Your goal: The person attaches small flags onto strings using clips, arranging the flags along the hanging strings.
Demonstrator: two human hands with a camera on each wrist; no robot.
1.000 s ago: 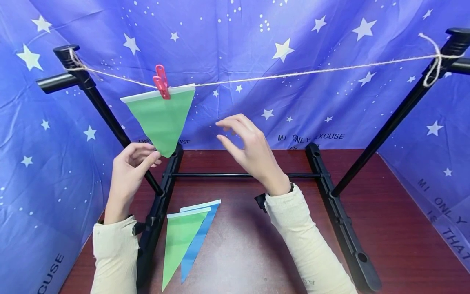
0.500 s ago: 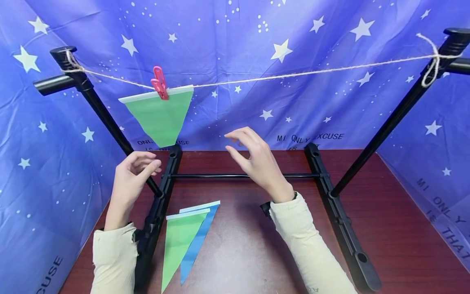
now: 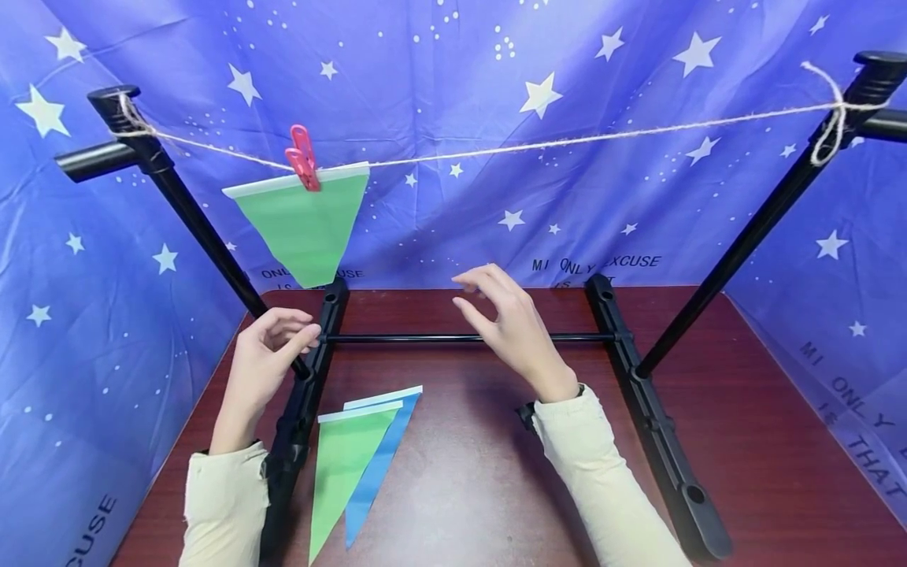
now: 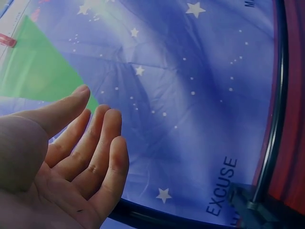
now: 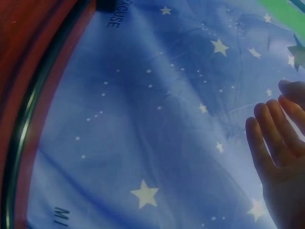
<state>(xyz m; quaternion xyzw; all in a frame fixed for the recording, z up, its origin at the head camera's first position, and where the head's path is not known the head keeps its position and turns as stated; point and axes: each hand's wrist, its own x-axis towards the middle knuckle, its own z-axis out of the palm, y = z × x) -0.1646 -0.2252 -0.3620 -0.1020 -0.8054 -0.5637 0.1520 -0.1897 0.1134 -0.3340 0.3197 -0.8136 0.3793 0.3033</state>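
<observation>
Left hand (image 3: 265,351): fingers hung loose below clipped green pennant (image 3: 303,228).
Right hand (image 3: 516,329): fingers hovered, relaxed.
Blue pennant (image 3: 369,480): lay toward desk (image 3: 496,488)'s left edge.

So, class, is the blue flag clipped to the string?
No, the blue flag lies on the table, partly under a green flag.

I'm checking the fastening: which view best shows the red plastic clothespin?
The head view: the red plastic clothespin shows whole, gripping the green tapering pennant. Left wrist view catches part at its edge; right wrist, none.
</observation>
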